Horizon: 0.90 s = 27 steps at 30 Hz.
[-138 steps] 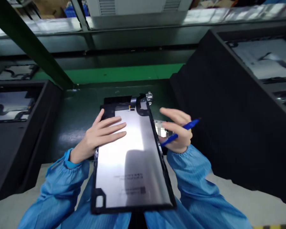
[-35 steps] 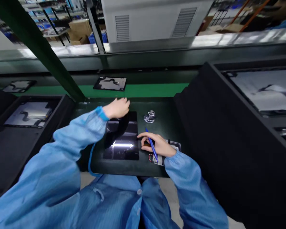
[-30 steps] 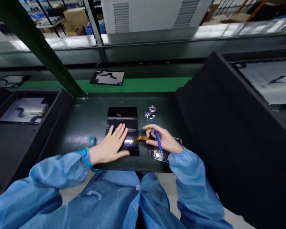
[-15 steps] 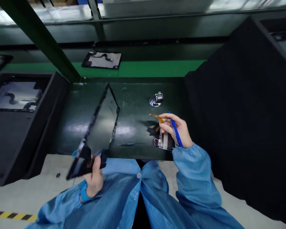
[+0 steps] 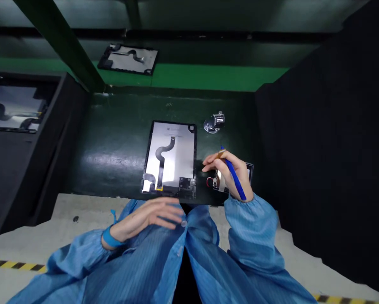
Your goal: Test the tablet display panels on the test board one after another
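A tablet screen panel [image 5: 171, 158] lies silver back up on the dark green bench [image 5: 113, 143], its black flex cable curving down the middle. My left hand [image 5: 151, 214] hovers just below the panel's near edge, fingers stretched out and holding nothing. My right hand [image 5: 229, 173] rests to the right of the panel, closed on a blue pen [image 5: 234, 175], with an orange flex strip at its fingertips. It lies over a small circuit board [image 5: 216, 180] with a red wire.
A metal tally counter [image 5: 215, 122] stands behind my right hand. Another panel [image 5: 129, 59] lies on the green conveyor belt [image 5: 208, 78]. A black tray [image 5: 12, 109] with a panel stands at left. A tall black stack [image 5: 328, 147] walls the right side.
My left hand lifted the dark panel off the bench, turned it over and set it down silver back up, then let go. My right hand stayed by the circuit board with the pen.
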### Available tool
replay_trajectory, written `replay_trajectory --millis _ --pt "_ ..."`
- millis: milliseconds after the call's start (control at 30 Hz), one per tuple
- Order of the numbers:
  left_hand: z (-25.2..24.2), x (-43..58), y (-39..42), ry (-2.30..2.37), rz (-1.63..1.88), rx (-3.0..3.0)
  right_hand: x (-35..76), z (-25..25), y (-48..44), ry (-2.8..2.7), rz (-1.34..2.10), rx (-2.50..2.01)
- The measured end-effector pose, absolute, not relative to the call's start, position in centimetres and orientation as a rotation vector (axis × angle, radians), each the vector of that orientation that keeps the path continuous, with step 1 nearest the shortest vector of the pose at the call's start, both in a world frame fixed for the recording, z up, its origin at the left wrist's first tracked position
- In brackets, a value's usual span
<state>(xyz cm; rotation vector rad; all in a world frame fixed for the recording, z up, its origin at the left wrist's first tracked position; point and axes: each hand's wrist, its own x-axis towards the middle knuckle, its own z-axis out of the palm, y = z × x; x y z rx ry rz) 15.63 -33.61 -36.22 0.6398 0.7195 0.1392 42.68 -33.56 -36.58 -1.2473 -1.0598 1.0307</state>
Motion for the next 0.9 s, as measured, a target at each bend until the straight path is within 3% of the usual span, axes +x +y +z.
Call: replay_trajectory --millis 100,267,400,533,667,900 --pt "-34.2 14.9 -30.6 0.590 -0.090 1.128 42.1 -36.6 -33.6 -1.104 1.002 -1.250" --pt "-34.0 19.6 -22.6 0.854 0.355 2.310 41.0 -36.5 -33.1 -1.132 0.946 -1.221" --pt "-36.3 23.7 -18.5 1.145 0.261 2.720 40.4 -36.3 -32.6 -1.129 0.923 -1.232" --pt "-36.6 24.2 -17.5 0.773 0.213 2.537 40.2 -36.2 -32.5 -1.113 0.945 -1.223" --pt "-35.2 23.5 -17.5 0.478 0.046 1.763 40.0 -36.1 -32.4 -1.095 0.977 -1.235" --pt "-33.8 23.2 -19.5 0.363 0.044 1.022 39.5 -35.5 -32.2 -1.155 0.847 -1.329"
